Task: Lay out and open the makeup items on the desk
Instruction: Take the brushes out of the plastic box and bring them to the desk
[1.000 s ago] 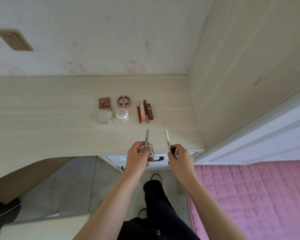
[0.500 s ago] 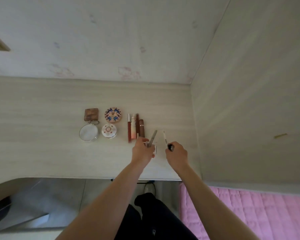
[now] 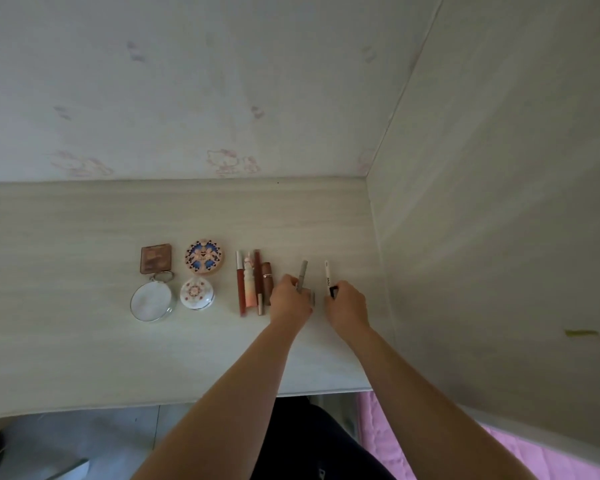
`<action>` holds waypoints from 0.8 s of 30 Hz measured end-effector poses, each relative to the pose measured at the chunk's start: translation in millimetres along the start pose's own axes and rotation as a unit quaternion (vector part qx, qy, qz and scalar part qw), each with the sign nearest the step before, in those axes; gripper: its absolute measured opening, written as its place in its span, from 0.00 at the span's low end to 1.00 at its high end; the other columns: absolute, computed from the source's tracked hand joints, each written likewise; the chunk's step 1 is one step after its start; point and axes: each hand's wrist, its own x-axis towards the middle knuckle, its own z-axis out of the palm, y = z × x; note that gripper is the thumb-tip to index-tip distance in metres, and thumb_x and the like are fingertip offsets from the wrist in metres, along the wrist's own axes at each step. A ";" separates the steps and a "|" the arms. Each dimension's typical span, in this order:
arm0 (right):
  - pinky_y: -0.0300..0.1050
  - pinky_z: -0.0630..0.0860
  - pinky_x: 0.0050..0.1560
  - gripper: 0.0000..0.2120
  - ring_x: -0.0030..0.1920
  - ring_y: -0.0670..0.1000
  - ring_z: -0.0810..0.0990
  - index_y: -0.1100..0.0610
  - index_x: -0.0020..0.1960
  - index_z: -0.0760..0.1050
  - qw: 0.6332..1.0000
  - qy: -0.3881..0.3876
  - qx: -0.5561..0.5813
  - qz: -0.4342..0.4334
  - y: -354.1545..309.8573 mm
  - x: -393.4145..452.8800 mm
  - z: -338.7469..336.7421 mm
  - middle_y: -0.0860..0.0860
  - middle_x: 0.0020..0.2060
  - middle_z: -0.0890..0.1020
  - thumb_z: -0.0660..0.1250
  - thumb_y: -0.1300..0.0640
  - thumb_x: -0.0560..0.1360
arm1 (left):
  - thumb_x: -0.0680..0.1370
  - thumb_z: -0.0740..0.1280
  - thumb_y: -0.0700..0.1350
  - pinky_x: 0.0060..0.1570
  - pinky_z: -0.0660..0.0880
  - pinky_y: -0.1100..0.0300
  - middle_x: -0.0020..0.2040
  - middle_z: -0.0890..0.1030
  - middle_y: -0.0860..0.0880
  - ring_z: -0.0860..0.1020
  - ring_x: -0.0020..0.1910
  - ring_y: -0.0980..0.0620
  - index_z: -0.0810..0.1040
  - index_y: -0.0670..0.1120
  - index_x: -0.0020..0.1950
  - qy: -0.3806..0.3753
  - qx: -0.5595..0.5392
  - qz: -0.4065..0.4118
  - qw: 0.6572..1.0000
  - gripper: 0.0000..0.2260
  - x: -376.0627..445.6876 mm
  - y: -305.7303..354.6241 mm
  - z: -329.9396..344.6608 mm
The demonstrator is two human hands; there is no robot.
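On the pale wooden desk (image 3: 84, 341) my left hand (image 3: 289, 301) grips a grey makeup pen (image 3: 302, 274) together with a small clear item, low over the desk just right of the lip products. My right hand (image 3: 347, 306) holds a white makeup pen (image 3: 327, 277) and a small black piece, its fingers curled round them. Both pens point away from me. Left of my hands lie several lip gloss and lipstick tubes (image 3: 253, 282) side by side.
Further left sit a patterned round compact (image 3: 204, 257), a white round compact (image 3: 197, 293), a brown square palette (image 3: 155, 259) and a round mirror (image 3: 152, 302). A wooden side panel (image 3: 499, 237) closes the desk's right end. Pink bedding (image 3: 551, 459) lies lower right.
Both hands have moved forward from the desk's front edge over the desk, carrying the pens, and now sit beside the lip tubes. The camera has come closer.
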 end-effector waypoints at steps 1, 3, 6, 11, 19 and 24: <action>0.42 0.67 0.41 0.08 0.49 0.59 0.78 0.63 0.53 0.74 1.000 0.004 -0.003 -0.002 -0.7 2.7 -0.4 0.58 0.48 0.80 0.61 0.60 0.78 | 0.76 0.64 0.39 0.44 0.81 0.46 0.51 0.79 0.42 0.81 0.45 0.41 0.73 0.43 0.52 0.001 -0.001 0.000 1.000 0.06 5.9 -1.8 1.5; 0.43 0.69 0.42 0.08 0.49 0.59 0.78 0.62 0.53 0.75 1.000 0.009 -0.008 -0.008 -2.1 7.8 -0.4 0.59 0.49 0.80 0.62 0.59 0.78 | 0.76 0.64 0.39 0.44 0.81 0.46 0.51 0.79 0.42 0.81 0.45 0.41 0.73 0.44 0.51 -0.005 -0.004 -0.001 1.000 0.05 16.7 -3.9 3.4; 0.45 0.75 0.43 0.07 0.47 0.58 0.80 0.61 0.51 0.76 1.000 0.008 0.001 -0.017 -5.1 14.2 -1.1 0.57 0.47 0.81 0.64 0.58 0.77 | 0.77 0.64 0.39 0.45 0.81 0.45 0.54 0.78 0.41 0.81 0.47 0.41 0.72 0.43 0.57 -0.020 -0.010 -0.009 1.000 0.09 16.0 4.1 0.4; 0.41 0.69 0.39 0.08 0.43 0.53 0.78 0.62 0.50 0.76 1.000 0.013 0.006 -0.020 -8.9 21.7 -4.4 0.57 0.46 0.82 0.65 0.56 0.77 | 0.79 0.61 0.39 0.37 0.80 0.53 0.55 0.75 0.43 0.81 0.47 0.41 0.68 0.45 0.64 -0.018 0.019 -0.009 1.000 0.14 7.7 14.5 -3.2; 0.47 0.76 0.42 0.10 0.45 0.59 0.80 0.62 0.47 0.75 0.999 0.022 -0.018 -0.019 -11.2 28.7 -6.5 0.59 0.45 0.81 0.67 0.54 0.76 | 0.78 0.64 0.38 0.32 0.79 0.56 0.49 0.77 0.43 0.82 0.44 0.42 0.71 0.42 0.52 0.011 0.033 -0.007 0.999 0.05 5.7 15.7 -9.1; 0.42 0.68 0.38 0.09 0.42 0.54 0.76 0.58 0.45 0.70 0.999 0.025 -0.025 -0.019 -11.9 30.3 -8.4 0.56 0.43 0.78 0.68 0.54 0.76 | 0.77 0.65 0.38 0.43 0.81 0.48 0.47 0.78 0.46 0.82 0.43 0.45 0.72 0.44 0.51 0.010 0.064 0.017 0.998 0.04 12.1 12.9 -9.8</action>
